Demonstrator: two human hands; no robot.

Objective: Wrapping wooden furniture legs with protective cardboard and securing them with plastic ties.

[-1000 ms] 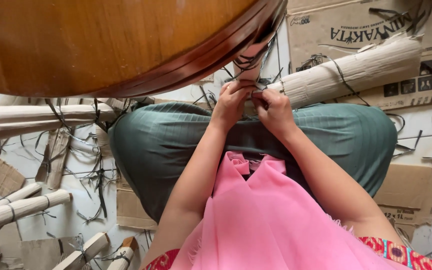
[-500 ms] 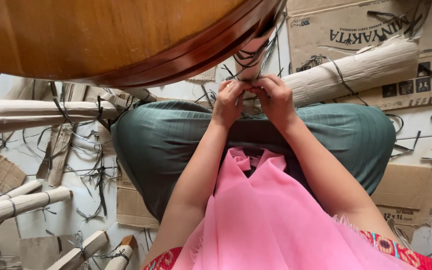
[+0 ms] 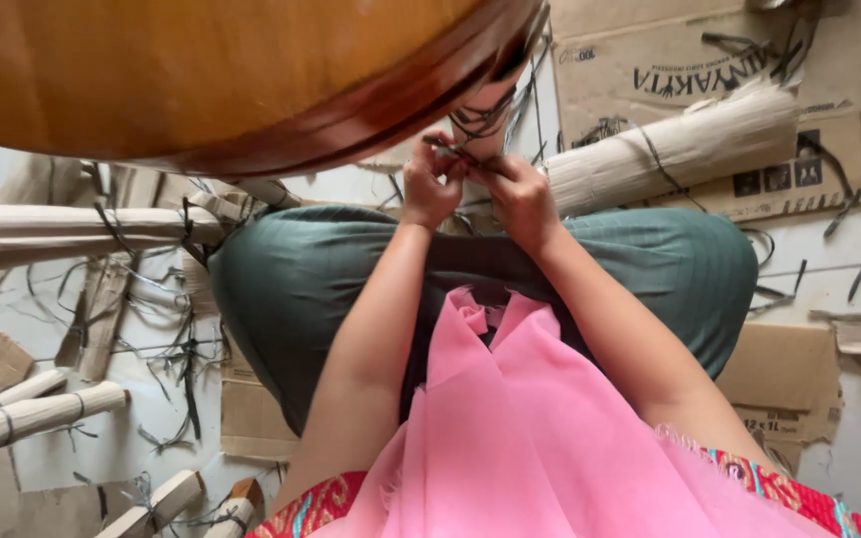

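My left hand and my right hand meet just below the rim of a round brown wooden tabletop. Both pinch a thin dark strap that hangs in a tangle from the table's edge. My hands hover above my lap in green trousers. A pink scarf drapes over my front. What the strap is tied to is hidden by the tabletop.
A paper-wrapped long bundle lies just beyond my hands on flattened brown cardboard. More wrapped bundles lie at the left, with loose dark straps scattered on the white floor. Cardboard pieces lie at the right.
The view has shifted slightly. My hands have risen a little toward the table rim, still together on the strap.
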